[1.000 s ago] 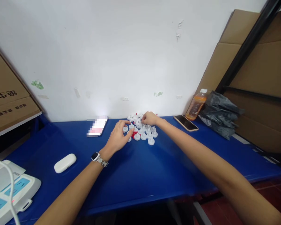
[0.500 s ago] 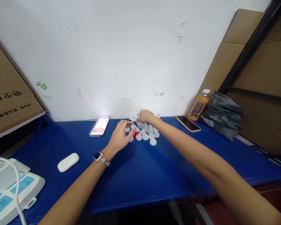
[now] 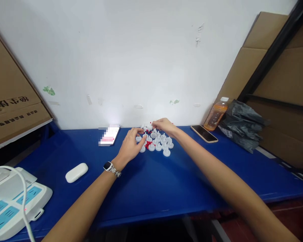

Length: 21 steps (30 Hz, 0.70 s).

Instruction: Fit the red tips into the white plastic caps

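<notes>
Both hands are working at a cluster of small white caps [image 3: 158, 143] lying on the blue bench [image 3: 151, 188] close to the wall, with a few red pieces [image 3: 148, 144] mixed in. The left hand [image 3: 131, 146] is resting at the cluster's near-left edge, its fingers curled loosely, and whether its grip is pinching a cap I cannot tell. The right hand [image 3: 165, 126] is reaching to the far side (fingertips drawn together over the caps there, too small to see what they are holding). A phone [image 3: 204, 133] is lying to the right, an earbud case [image 3: 76, 172] well to the left.
</notes>
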Tool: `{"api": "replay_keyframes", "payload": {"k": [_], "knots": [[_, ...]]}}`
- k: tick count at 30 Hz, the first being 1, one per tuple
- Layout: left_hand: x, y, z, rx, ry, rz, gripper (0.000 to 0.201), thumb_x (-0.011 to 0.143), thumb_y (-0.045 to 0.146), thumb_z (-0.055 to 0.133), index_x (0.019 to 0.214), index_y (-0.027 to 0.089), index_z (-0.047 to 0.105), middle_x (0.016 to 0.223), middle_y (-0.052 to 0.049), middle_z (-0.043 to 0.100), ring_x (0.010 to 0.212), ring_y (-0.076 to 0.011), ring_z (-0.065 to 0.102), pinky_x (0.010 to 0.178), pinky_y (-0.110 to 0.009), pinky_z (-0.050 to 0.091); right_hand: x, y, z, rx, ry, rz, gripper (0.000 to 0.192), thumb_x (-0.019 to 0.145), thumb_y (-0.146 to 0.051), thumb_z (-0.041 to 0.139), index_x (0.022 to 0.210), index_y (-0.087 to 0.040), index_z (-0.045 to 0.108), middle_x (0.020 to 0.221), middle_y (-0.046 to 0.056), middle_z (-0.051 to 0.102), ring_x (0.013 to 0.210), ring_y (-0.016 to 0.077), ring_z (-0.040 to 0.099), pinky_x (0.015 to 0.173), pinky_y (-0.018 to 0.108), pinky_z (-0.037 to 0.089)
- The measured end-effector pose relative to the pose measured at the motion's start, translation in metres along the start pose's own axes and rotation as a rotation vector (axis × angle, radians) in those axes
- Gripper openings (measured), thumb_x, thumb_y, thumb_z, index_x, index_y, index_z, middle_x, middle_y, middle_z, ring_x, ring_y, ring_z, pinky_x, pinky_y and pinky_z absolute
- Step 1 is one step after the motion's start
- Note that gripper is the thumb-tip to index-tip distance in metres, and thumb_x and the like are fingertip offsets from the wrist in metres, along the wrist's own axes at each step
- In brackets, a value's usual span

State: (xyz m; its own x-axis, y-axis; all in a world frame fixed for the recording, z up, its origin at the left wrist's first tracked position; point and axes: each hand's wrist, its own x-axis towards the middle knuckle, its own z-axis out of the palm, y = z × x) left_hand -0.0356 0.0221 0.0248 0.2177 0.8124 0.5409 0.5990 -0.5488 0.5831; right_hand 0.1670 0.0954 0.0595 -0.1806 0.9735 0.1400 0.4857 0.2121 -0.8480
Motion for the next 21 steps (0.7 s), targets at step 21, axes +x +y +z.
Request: {"api": "replay_keyframes", "payload": {"k": [21], "knots": [[-0.01, 0.035, 0.004, -0.066, -0.131, 0.145, 0.029, 0.101, 0.041, 0.04, 0.116, 0.022, 0.055, 0.101, -0.006, 0.064, 0.09, -0.0194, 0.062, 0.084, -0.035, 0.05, -0.079, -0.015, 0.015, 0.299, -0.302, -0.12, 0.028, 0.083, -0.029, 0.04, 0.059, -0.018, 0.048, 0.056, 0.001, 0.049, 0.056, 0.0131, 0.041, 0.06, 0.027, 0.035]]}}
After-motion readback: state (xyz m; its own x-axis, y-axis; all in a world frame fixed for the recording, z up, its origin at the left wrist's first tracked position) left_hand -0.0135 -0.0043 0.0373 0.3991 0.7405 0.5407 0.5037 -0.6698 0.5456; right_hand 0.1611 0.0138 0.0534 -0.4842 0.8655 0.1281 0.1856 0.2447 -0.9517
